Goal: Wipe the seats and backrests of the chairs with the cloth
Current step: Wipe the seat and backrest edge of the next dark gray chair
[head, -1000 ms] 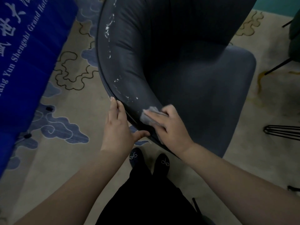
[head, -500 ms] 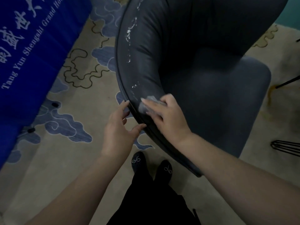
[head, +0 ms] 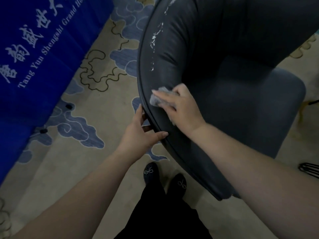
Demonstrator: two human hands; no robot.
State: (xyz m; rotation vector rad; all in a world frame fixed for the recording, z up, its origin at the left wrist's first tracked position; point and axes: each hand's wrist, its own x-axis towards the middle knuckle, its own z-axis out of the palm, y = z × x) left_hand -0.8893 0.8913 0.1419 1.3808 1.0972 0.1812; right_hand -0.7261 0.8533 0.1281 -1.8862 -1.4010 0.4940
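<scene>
Head view: the dark chair (head: 241,100) curves its backrest (head: 165,49) up and away, white streaks (head: 155,38) running along that rim — straight ahead of the right hand (head: 179,107), whose flat fingers press the grey cloth (head: 156,99). The left hand (head: 139,133) grips the rim's outer edge.

A blue cloth banner (head: 39,54) at upper left carries white Chinese characters, partly cut off, and beneath them the English line "Tang Yun Shengshi Grand Ho", cut off by the frame edge.
</scene>
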